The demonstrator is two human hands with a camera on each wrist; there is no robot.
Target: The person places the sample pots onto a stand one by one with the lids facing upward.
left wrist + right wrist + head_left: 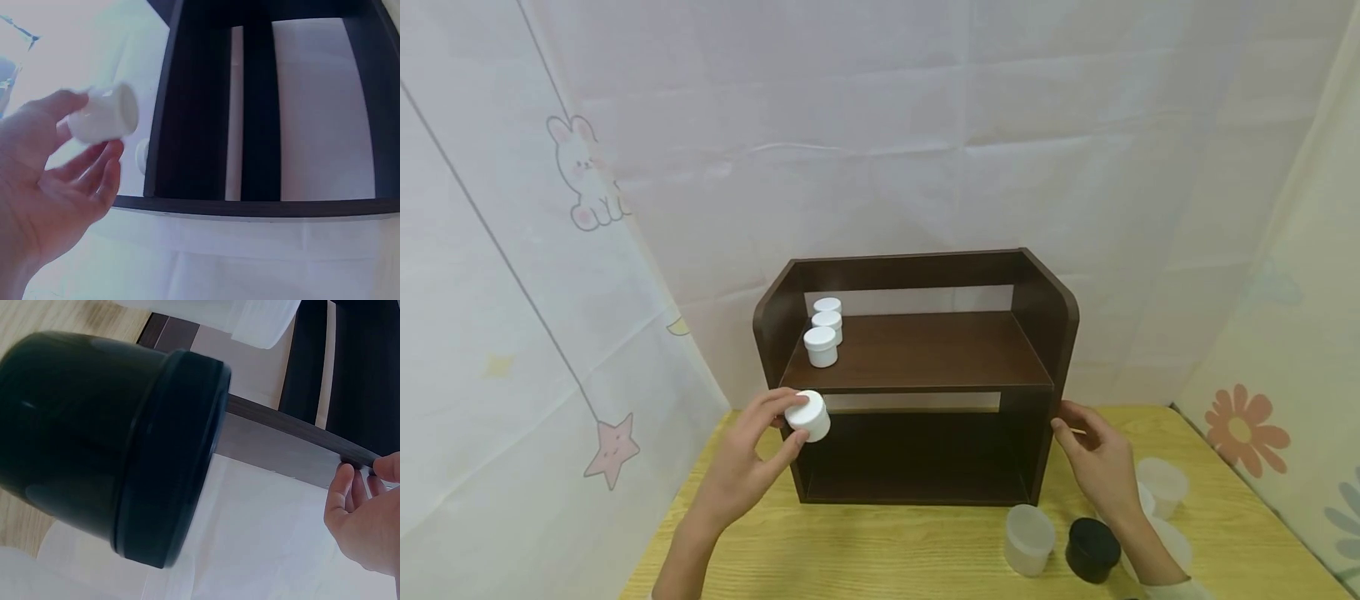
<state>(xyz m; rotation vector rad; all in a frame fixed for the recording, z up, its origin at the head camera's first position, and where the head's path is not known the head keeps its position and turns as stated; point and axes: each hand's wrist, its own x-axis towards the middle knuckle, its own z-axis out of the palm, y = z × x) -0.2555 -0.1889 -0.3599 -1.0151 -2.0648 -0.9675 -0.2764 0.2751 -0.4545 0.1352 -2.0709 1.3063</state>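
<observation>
My left hand [741, 467] pinches a small white lidded jar [808, 417] between thumb and fingers, in front of the left side of a dark brown two-tier shelf [917, 387]. In the left wrist view the same jar [105, 114] is tilted in the fingers, beside the shelf's edge. Three similar white jars [822, 348] stand in a row at the left of the upper tier. With thumb and fingertips, my right hand [1097, 458] holds the front edge of the shelf's right side panel; in the right wrist view the hand [365, 519] pinches that edge.
Right of the shelf's front, a translucent cup [1028, 542] and a black lidded jar [1092, 550] stand on the yellow wood-grain table [865, 550]. Several translucent tubs [1162, 483] sit behind my right forearm. White printed cloth [880, 167] hangs behind the table and at its sides.
</observation>
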